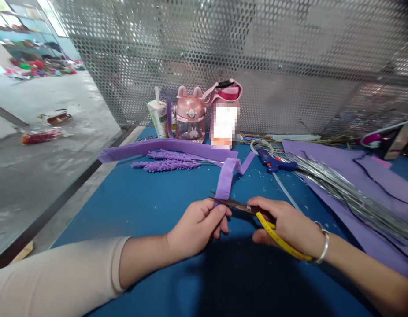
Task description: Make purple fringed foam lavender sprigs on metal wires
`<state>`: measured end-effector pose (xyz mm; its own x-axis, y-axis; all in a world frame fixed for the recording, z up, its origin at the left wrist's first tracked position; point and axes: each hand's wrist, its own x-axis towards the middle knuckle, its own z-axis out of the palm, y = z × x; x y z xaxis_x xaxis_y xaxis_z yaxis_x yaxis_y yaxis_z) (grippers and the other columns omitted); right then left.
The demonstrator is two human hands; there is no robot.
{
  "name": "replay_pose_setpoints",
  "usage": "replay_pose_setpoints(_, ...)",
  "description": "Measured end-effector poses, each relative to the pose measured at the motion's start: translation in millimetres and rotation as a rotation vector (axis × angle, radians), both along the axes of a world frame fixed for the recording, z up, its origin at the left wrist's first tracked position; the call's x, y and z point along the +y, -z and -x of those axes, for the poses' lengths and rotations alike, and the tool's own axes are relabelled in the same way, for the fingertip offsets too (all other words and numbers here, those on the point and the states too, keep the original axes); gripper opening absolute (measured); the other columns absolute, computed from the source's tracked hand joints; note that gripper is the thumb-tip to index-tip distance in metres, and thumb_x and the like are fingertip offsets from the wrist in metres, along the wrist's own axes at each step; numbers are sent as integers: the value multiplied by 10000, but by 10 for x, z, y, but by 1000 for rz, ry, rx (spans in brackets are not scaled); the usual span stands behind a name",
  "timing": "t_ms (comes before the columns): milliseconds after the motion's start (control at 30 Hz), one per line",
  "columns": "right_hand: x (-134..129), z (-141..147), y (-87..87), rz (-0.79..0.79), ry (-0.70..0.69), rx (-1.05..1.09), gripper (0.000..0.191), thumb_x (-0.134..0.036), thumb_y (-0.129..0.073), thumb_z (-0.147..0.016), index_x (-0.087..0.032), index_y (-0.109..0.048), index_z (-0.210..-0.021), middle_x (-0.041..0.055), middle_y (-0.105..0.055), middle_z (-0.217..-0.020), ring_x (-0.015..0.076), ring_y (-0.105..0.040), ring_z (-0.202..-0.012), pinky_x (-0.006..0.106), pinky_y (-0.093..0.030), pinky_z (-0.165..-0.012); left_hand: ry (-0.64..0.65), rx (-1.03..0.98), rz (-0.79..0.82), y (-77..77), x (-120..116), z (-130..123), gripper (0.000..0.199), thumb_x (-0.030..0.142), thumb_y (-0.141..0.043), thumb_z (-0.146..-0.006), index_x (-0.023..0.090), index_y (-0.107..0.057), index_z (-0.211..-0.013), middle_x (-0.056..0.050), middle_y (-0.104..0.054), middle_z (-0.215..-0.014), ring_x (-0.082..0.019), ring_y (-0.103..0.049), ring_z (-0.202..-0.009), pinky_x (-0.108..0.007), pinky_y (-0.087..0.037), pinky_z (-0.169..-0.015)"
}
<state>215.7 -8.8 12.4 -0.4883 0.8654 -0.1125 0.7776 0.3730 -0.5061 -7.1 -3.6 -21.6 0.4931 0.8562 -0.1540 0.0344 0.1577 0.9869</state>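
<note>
My left hand (200, 224) pinches the near end of a narrow purple strip (225, 178) over the blue table. Dark scissors (239, 205) with a yellow-wrapped handle are held in my right hand (283, 222). Their blades lie across the strip just above my left fingertips, and the strip rises and curls away behind them. Farther back, a long, wide purple strip (141, 149) stretches to the left. Two purple flower sprigs (167, 165) lie in front of it.
A pink-lidded bottle (191, 119), a second pink bottle (225, 99) and a drink carton (160, 116) stand at the back. A blue glue gun (275, 163) lies right of centre, beside silvery wires (349, 193) on a purple sheet (309, 154). Perforated metal (191, 44) rises behind the table (131, 198).
</note>
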Motion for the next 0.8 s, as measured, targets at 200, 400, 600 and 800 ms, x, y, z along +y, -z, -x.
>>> replay_pose_setpoints(200,-32,-52,-134,98,8,-29,748,-558,-779,-501,-221,-478,-1097,21,-590,-1004,203,-566,-803,278,-430,-684,-36,-56,-8,0,2,-9,288,375,-417,-904,135,-562,-838,8,-576,-611,-48,-444,-456,-162,-333,-438)
replay_pose_setpoints(400,-38,-26,-70,67,-92,87,687,-514,-768,-564,-210,-482,-1109,58,-591,-1047,229,-573,-884,295,-442,-745,14,-14,-79,-3,-2,-3,287,362,-419,-902,133,-563,-808,8,-557,-612,-58,-450,-481,-172,-342,-464)
replay_pose_setpoints(600,-16,-34,-18,40,-121,128,691,-517,-767,-569,-201,-496,-1120,80,-595,-1054,241,-576,-908,309,-445,-765,38,-2,-63,-16,-3,2,285,369,-424,-892,137,-562,-801,4,-557,-620,-67,-453,-486,-176,-353,-466)
replay_pose_setpoints(800,-3,-28,-36,53,-138,158,655,-525,-770,-560,-204,-540,-1082,55,-614,-1005,218,-581,-864,283,-442,-753,54,16,-66,-24,-9,11,276,356,-422,-894,142,-553,-778,5,-562,-630,-65,-468,-496,-171,-362,-475)
